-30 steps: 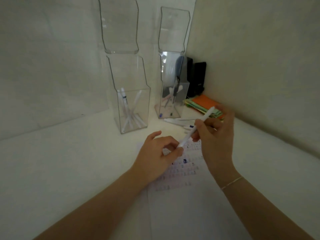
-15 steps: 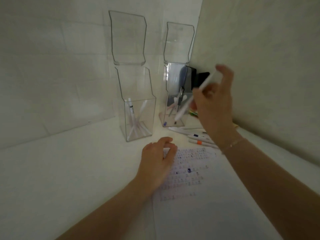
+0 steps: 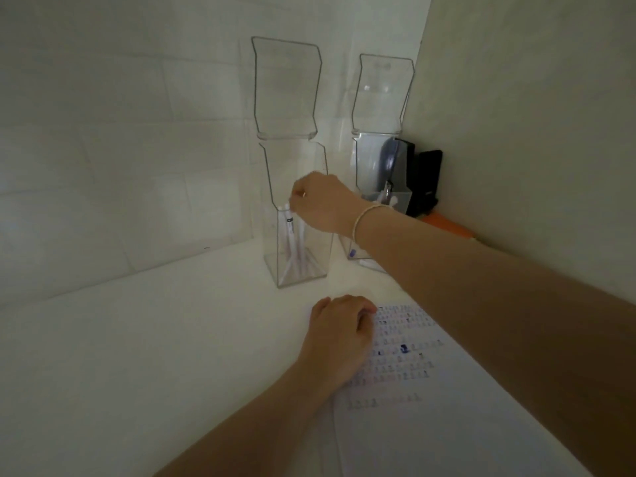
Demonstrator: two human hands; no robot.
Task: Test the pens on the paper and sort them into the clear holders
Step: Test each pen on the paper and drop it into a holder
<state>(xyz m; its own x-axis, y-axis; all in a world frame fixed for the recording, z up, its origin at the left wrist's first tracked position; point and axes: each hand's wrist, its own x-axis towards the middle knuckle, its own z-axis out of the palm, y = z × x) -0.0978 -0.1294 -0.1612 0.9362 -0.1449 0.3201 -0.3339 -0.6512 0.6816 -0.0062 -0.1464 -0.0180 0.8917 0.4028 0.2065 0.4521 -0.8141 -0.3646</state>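
Note:
My right hand [image 3: 320, 204] reaches into the open front of the left clear holder [image 3: 321, 259], fingertips pinching the top of a white pen [image 3: 288, 212] that points down among several other white pens inside. The right clear holder [image 3: 375, 160] stands behind my forearm with a few pens [image 3: 388, 192] in it. The test paper [image 3: 430, 425], covered in rows of small ink marks, lies at the near right. My left hand [image 3: 339, 339] rests on its top left corner, fingers loosely curled and holding nothing. The loose pens on the table are hidden by my right arm.
Both holders stand in the corner of a white table [image 3: 155, 339], their tall lids hinged upward. Black objects [image 3: 426, 180] and orange folders [image 3: 447, 225] sit against the right wall behind the right holder.
My right hand carried the white pen from above the paper, up past the right holder, and across to the left holder. My left hand let go of the pen tip and settled on the paper.

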